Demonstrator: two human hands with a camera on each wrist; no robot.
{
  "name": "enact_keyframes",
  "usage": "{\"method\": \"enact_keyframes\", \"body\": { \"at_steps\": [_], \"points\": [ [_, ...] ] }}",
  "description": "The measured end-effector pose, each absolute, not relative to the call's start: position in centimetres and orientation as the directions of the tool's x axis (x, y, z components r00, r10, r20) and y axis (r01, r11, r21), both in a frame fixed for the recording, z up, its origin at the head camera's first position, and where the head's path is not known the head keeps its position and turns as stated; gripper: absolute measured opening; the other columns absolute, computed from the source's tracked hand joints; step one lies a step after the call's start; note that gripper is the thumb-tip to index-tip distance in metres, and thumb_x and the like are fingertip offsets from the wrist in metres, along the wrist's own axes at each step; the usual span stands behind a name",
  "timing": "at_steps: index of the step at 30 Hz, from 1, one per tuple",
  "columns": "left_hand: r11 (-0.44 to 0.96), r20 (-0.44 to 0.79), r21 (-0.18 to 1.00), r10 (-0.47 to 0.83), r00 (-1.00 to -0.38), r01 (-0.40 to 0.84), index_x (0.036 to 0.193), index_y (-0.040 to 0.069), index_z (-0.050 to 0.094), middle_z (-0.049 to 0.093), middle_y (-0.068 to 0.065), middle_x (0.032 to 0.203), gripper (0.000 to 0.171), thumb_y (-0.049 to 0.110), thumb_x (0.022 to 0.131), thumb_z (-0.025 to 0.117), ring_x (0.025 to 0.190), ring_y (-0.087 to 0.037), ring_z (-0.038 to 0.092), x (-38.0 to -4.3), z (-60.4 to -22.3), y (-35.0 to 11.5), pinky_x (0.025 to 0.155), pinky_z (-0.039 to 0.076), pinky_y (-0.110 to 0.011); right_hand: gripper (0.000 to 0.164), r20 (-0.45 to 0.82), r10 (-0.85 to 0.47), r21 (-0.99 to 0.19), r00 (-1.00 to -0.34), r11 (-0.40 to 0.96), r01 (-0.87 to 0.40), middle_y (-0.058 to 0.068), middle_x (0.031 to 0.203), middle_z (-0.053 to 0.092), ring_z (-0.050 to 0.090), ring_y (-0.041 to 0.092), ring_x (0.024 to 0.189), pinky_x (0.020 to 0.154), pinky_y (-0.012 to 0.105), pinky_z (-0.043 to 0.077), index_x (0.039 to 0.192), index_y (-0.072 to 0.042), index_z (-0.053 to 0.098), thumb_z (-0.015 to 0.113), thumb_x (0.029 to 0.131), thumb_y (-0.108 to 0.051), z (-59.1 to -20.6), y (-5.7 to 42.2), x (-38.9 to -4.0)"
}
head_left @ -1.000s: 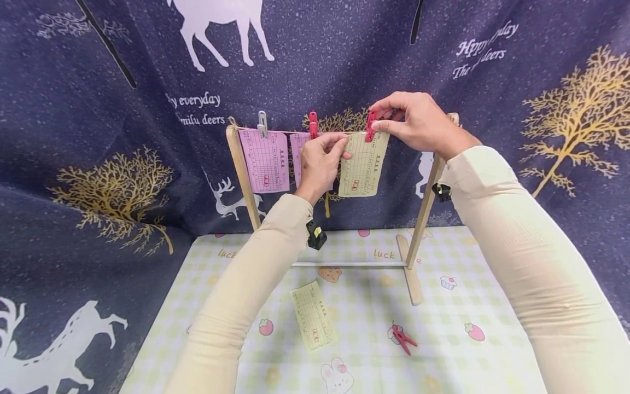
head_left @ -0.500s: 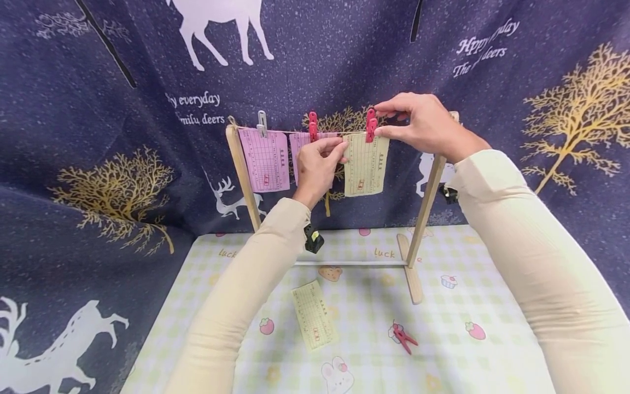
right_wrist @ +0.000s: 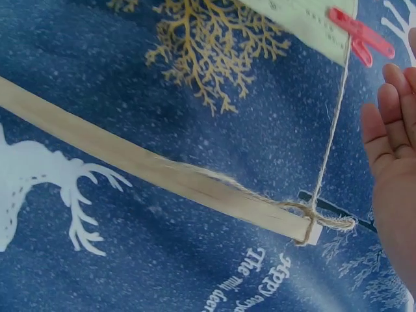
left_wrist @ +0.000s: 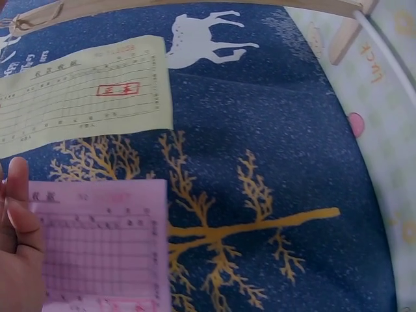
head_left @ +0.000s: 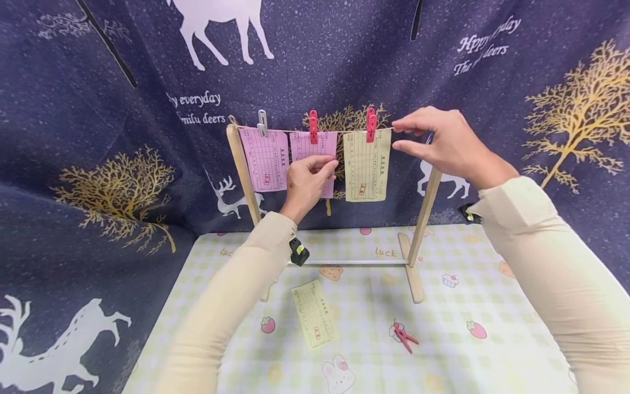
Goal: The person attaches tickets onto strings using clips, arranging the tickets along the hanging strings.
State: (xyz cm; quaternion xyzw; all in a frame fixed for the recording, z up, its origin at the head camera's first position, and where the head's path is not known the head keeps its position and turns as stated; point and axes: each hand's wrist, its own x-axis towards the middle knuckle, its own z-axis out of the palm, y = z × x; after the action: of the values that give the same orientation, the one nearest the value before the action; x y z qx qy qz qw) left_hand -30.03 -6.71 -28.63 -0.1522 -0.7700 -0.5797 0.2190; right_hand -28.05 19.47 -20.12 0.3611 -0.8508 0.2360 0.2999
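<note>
A pale yellow receipt slip (head_left: 364,172) hangs from the twine line (right_wrist: 332,133), held by a red clothespin (head_left: 371,126). My right hand (head_left: 445,142) is just right of it, thumb and fingers spread apart with nothing between them. My left hand (head_left: 306,185) is in front of the middle pink slip (head_left: 325,143), partly hiding it. Its fingers are loosely bent and appear to hold nothing; whether they touch the paper I cannot tell. Another red clothespin (head_left: 313,127) grips that slip. Farther left, a grey clothespin (head_left: 262,123) holds another pink slip (head_left: 266,164).
The wooden stand's right post (head_left: 425,216) rises beside my right forearm; its left post (head_left: 242,172) is opposite. On the checked tablecloth (head_left: 364,361) lie another yellow slip (head_left: 314,314) and a loose red clothespin (head_left: 406,337). A dark printed curtain (head_left: 339,60) hangs behind.
My right hand has let go of the red clothespin and moved right. My left hand has left the yellow slip's edge, moving left and down. The yellow slip now hangs straight from the line.
</note>
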Motion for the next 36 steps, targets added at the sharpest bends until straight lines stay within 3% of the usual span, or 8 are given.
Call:
{"method": "enact_keyframes", "body": {
  "at_steps": [5,10,18,25,36],
  "points": [
    [0.337,0.527,0.802,-0.012,-0.85,0.493,0.102,0.003,0.078,0.076,-0.009,0.087,0.018,0.016,0.09,0.077,0.074,-0.013,0.068,-29.7,-29.7,-7.9,0.061,0.049,-0.018,0.032,0.699,-0.49,-0.182,-0.52,0.582,-0.793,0.011,0.102,0.073,0.058,0.012,0.083,0.073,0.015,0.041,0.108,0.0,0.075,0.084,0.077,0.002,-21.9,20.1,-27.0],
    [0.371,0.514,0.793,0.015,-0.857,0.482,0.102,0.004,0.078,0.076,-0.008,0.092,0.019,0.017,0.09,0.077,0.078,-0.012,0.066,-29.3,-30.9,-9.1,0.067,0.049,-0.019,0.034,0.681,-0.483,-0.223,-0.55,0.579,-0.784,0.009,0.103,0.073,0.056,0.008,0.084,0.073,0.016,0.041,0.108,-0.003,0.076,0.084,0.075,0.003,-24.2,21.1,-26.4],
    [0.418,0.48,0.79,0.03,-0.877,0.448,0.103,0.004,0.077,0.076,-0.009,0.094,0.019,0.017,0.09,0.077,0.082,-0.018,0.067,-28.3,-33.0,-11.0,0.072,0.05,-0.023,0.033,0.635,-0.49,-0.298,-0.597,0.558,-0.775,0.007,0.1,0.073,0.062,0.013,0.085,0.068,0.016,0.044,0.107,-0.003,0.076,0.083,0.076,0.004,-28.4,22.3,-25.4],
    [0.451,0.468,0.777,0.052,-0.882,0.439,0.105,0.004,0.076,0.076,-0.008,0.094,0.02,0.017,0.09,0.077,0.079,-0.018,0.067,-27.4,-35.6,-12.1,0.07,0.05,-0.023,0.032,0.615,-0.489,-0.346,-0.618,0.537,-0.769,0.005,0.098,0.073,0.063,0.013,0.09,0.078,0.011,0.044,0.103,-0.002,0.076,0.083,0.073,0.006,-32.8,23.1,-24.3],
    [0.435,0.395,0.812,0.083,-0.915,0.389,0.109,0.004,0.075,0.077,-0.006,0.097,0.022,0.012,0.089,0.077,0.087,-0.016,0.069,-26.0,-40.3,-13.0,0.074,0.05,-0.023,0.029,0.487,-0.453,-0.45,-0.746,0.602,-0.659,0.004,0.104,0.072,0.064,0.018,0.089,0.074,0.024,0.052,0.112,-0.003,0.073,0.078,0.084,-0.002,-39.0,24.4,-22.0]
  ]
}}
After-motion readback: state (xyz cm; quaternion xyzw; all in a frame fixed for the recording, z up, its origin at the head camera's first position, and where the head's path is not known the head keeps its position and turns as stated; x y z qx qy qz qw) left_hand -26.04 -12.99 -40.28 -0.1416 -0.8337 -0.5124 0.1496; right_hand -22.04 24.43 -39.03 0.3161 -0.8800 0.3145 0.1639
